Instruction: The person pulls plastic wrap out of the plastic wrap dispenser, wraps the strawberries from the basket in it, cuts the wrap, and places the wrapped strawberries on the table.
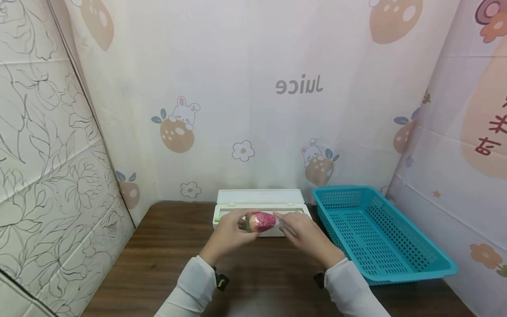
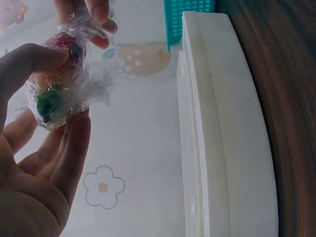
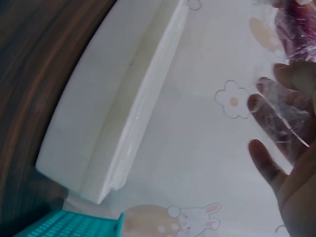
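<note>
My left hand (image 1: 231, 237) grips a wrapped bundle (image 1: 261, 221), pinkish red with a pale yellow part and a green end, in front of the white box. Crinkled clear plastic film (image 2: 91, 81) covers it, and what lies inside is not plain. In the left wrist view the thumb presses on its side while the fingers support it from below. My right hand (image 1: 303, 231) pinches the loose film (image 3: 281, 106) at the bundle's red end, its other fingers spread apart. Behind both hands, the long white box (image 1: 259, 198) has its lid raised; a small green piece (image 1: 217, 219) shows at its left end.
A teal plastic basket (image 1: 390, 278) with perforated sides stands to the right of the box. Under everything is a dark wooden table (image 1: 158, 264). Printed cloth (image 1: 245, 110) hangs behind the table and along both sides.
</note>
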The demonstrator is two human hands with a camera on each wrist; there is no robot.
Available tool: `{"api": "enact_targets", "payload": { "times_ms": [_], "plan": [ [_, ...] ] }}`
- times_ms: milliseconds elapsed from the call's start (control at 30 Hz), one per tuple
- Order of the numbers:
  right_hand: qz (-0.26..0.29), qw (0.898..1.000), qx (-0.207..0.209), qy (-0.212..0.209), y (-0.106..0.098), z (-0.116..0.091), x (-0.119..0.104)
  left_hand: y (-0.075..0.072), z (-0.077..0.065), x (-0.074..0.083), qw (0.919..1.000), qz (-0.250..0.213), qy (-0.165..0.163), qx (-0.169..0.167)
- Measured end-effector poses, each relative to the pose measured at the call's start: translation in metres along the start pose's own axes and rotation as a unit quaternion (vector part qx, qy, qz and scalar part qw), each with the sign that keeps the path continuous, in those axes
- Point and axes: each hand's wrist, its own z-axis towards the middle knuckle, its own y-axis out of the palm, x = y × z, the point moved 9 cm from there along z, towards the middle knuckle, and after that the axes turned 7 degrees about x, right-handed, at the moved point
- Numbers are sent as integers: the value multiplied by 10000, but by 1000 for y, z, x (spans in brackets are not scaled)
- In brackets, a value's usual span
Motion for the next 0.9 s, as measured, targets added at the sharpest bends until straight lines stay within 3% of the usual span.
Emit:
{"api": "enact_targets", "payload": {
  "times_ms": [133,267,433,900],
  "plan": [
    [-397,9983,365,-211,-3,-5,1,-4,0,-5,9996,-75,-263,86],
    [-692,9948,747,-97,-7,-9,6,-9,0,-8,9984,-193,-506,188],
    [-456,9913,1232,105,-10,-8,7,-8,2,-8,9976,-377,-515,270],
    [-26,9917,1094,677,1,-15,7,-3,0,-11,9916,-922,-729,545]
  ]
}}
